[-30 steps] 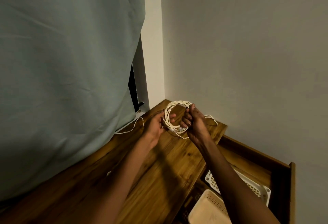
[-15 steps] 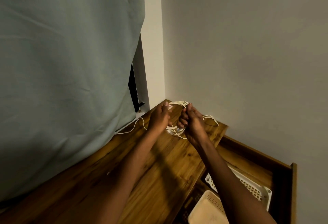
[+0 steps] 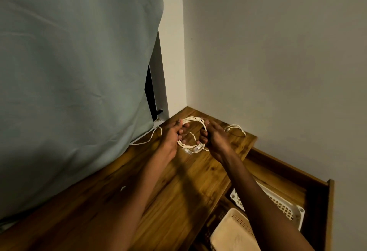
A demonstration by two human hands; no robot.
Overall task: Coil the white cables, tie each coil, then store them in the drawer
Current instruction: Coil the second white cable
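Right now both hands hold one coil (image 3: 193,131) of white cable just above the far corner of the bench (image 3: 178,181). The left hand (image 3: 170,133) has its fingers (image 3: 181,131) curled round the coil's left side, and the right hand (image 3: 215,137) has its fingers (image 3: 203,138) closed on the right side, so the ring stands open between them. A clear plug (image 3: 195,149) hangs at the bottom of the ring, near the bench surface. A loose tail (image 3: 146,140) trails off the coil's left side toward the curtain (image 3: 79,72), and another loop (image 3: 235,128) lies on the bench by the far right edge (whether it belongs to the same cable I cannot tell).

My reading is that coiling is nearly done and tying is the step in hand: no wrap across the turns shows yet. The next move calls for one hand to pinch the turns together while the other draws the free tail in and winds it around the bundle, snug enough that the loops do not spring apart. The drawer (image 3: 317,201) stands open off the bench's right edge, holding a white basket (image 3: 294,213) and a beige one (image 3: 232,233), ready for storing.
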